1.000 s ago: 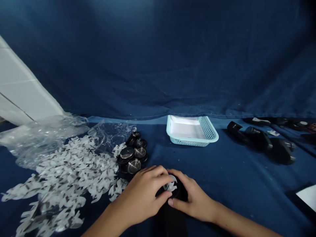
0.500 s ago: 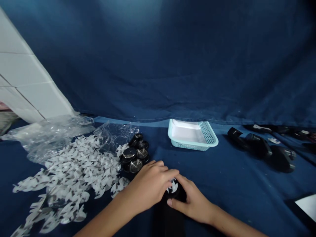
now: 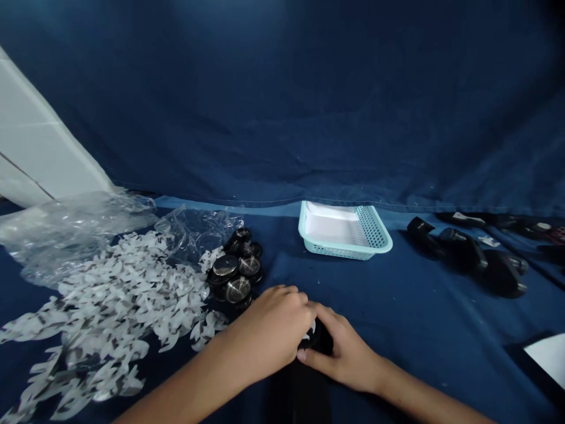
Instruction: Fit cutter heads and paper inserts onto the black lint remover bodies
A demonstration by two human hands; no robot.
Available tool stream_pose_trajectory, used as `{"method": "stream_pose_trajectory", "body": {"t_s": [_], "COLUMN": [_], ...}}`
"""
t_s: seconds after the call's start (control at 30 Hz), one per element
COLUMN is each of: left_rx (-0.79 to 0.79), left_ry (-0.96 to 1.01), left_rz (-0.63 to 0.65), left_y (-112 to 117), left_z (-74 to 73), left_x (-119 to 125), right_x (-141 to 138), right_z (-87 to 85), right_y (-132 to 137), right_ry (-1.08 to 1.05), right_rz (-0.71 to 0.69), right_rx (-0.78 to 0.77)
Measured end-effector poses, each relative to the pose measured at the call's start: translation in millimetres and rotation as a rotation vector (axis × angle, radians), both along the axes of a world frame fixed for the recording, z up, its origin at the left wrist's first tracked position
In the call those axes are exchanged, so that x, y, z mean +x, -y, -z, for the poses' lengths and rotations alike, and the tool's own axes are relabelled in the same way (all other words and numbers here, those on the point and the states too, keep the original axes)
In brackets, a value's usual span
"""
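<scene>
A round black part [image 3: 311, 340] with a white cut piece [image 3: 312, 328] on its top is between my hands. My right hand [image 3: 348, 356] grips it from the right, thumb on the near side and index finger on the far side. Over its top left lies my left hand [image 3: 278, 327], fingers curled and pressed together, with the fingertips hidden. Most of the part is covered by the hands. A black strip-like surface [image 3: 304, 394] lies below them. Just beyond my left hand are several round black parts with perforated metal faces [image 3: 238, 288].
A large heap of white cut pieces [image 3: 132, 294] spreads at the left, with clear plastic bags [image 3: 79, 227] behind it. A light blue basket [image 3: 339, 252] holding white sheets stands at the back. Several black objects [image 3: 468, 253] lie at the right. A dark blue curtain [image 3: 282, 106] hangs behind.
My left hand has curled further over the round black part, so less of the white piece shows. My right hand keeps its grip. The view has shifted slightly.
</scene>
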State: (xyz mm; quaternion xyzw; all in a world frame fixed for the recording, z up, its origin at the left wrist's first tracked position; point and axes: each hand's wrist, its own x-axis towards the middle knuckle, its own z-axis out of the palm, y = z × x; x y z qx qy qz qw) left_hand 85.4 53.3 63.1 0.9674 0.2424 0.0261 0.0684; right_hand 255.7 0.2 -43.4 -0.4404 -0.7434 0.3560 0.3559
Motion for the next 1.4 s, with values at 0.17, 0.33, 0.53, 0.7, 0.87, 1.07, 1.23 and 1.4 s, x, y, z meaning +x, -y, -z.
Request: {"method": "stream_pose_trajectory", "body": {"t_s": [0.17, 0.33, 0.53, 0.7, 0.87, 1.07, 1.23, 1.4], "left_rx": [-0.019, -0.045, -0.294, -0.412, -0.179, -0.134, -0.323, -0.333], "left_ry": [-0.009, 0.079, 0.132, 0.169, 0.028, -0.083, -0.041, -0.029], "left_rz": [-0.004, 0.008, 0.001, -0.022, -0.175, -0.134, -0.069, -0.075], "left_y": [-1, -3, 1, 0, -8, -8, -5, -9], "left_z": [3.4, 0.2, -13.0, -26.3, -21.8, -11.2, -15.9, -18.0], "left_x": [-2, -10, -11, -10, -12, -8, -8, -15], "right_x": [-1, -1, 1, 1, 2, 4, 3, 3], "right_z": [-2.9, -2.7, 5.5, 5.1, 2.8, 9.4, 7.9, 7.3], "right_y": [0, 2, 1, 2, 3, 2, 2, 3], "right_ry": [0.0, 0.009, 0.022, -0.011, -0.022, -0.018, -0.004, 0.023], "right_rz": [0.003, 0.018, 0.022, -0.002, 0.017, 0.022, 0.021, 0.026], "right_rx": [-0.02, -0.026, -0.022, -0.052, -0.104, -0.131, -0.148, -0.136]}}
